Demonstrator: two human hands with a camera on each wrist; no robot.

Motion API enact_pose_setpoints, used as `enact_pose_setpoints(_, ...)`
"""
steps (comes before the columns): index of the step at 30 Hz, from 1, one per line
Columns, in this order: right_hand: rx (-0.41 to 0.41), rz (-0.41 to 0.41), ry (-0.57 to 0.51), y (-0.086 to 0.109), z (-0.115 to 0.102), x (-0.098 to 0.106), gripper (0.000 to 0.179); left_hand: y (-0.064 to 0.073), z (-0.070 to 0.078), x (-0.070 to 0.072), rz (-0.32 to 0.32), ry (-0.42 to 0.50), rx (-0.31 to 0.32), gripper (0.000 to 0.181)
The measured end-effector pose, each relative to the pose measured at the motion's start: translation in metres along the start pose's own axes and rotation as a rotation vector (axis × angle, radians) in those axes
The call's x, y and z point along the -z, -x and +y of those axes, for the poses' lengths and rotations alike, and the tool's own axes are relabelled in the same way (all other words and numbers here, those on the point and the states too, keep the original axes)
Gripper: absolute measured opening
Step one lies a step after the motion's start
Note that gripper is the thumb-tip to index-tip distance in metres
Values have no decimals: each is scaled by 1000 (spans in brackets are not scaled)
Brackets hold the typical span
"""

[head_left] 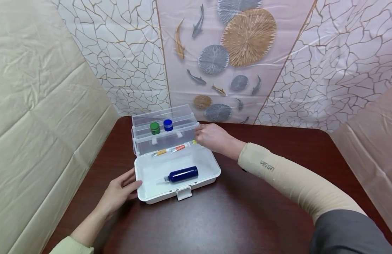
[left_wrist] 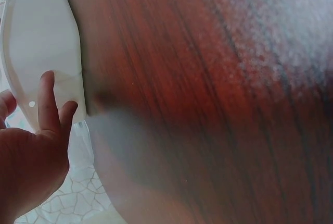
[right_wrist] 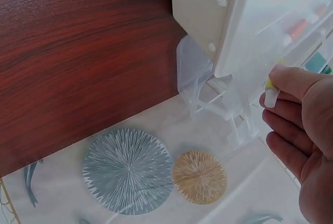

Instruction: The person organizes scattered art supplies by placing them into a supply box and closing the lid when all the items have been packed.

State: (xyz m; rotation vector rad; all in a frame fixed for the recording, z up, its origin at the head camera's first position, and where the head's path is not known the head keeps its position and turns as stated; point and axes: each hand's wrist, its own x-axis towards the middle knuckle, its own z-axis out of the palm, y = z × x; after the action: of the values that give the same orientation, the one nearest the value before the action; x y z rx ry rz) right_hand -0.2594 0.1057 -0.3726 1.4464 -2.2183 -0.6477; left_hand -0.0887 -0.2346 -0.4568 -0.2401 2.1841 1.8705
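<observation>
The yellow tube (right_wrist: 269, 84) is at the far right of the white box (head_left: 216, 169), pinched in the right hand (head_left: 212, 137) between thumb and fingers. It is probably light and soft-walled, best held gently. An orange tube (head_left: 180, 148) lies left of it; the left hand (head_left: 116, 191), fingers extended, touches the box's left side.

Left hand (head_left: 120, 189) touching white case (head_left: 207, 164), blue bottle (head_left: 184, 174) inside; right hand (head_left: 214, 136) at yellow tube (head_left: 193, 142); 2 jars (head_left: 155, 128) behind.
</observation>
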Motion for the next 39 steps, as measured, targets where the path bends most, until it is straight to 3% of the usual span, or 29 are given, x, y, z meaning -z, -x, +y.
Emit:
enact_pose_setpoints(8,28,26,33,-4,-2,-1,31,-1,-1,0,-1,-3,-13,75)
enact_pose_setpoints(12,34,4,-25,-7,-3,-1,27,-1,-1,1,-1,4,-16,74)
enact_pose_setpoints(19,-26,-34,-196,-12,-6,-3,13,-1,-1,0,3,13,-21,74)
enact_pose_setpoints(26,-76,-80,-315,-14,-7,-6,13,-1,-1,0,7,18,-26,72)
enact_pose_setpoints(39,-102,-137,-359,-16,-8,-10,15,-1,-3,1,12,17,-27,71)
